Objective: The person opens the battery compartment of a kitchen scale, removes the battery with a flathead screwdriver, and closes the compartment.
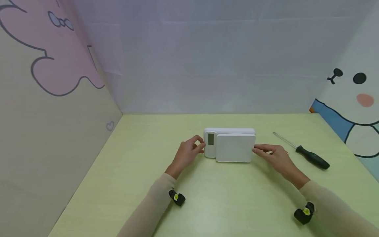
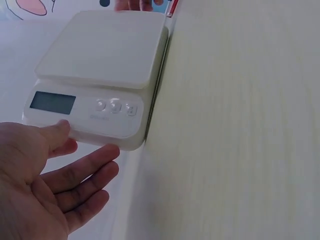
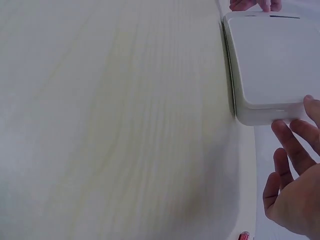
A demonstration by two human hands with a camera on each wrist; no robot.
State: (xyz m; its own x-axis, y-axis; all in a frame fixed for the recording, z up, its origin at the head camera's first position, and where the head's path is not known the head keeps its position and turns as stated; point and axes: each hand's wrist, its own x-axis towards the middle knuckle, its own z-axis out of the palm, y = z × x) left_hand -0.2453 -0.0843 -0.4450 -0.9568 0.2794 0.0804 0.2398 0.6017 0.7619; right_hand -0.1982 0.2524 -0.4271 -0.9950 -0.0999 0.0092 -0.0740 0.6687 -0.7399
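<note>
A white kitchen scale (image 1: 235, 148) is propped up on the table, its display and square platform facing me. My left hand (image 1: 188, 151) holds its left end. In the left wrist view, the thumb of this hand (image 2: 45, 175) touches the scale (image 2: 105, 47) below the display and the other fingers spread beside the end. At the opposite end, my right hand (image 1: 276, 158) grips the edge with thumb and fingertips. The right wrist view shows that thumb on the right hand (image 3: 300, 185) against the front of the scale (image 3: 275, 60).
Right of my right hand lies a screwdriver (image 1: 312, 158) with a dark green handle. A small red object (image 3: 244, 235) shows partly beyond the right hand. Behind the pale table (image 1: 148, 141) rises a white cloth wall (image 1: 189, 65); printed side panels flank it.
</note>
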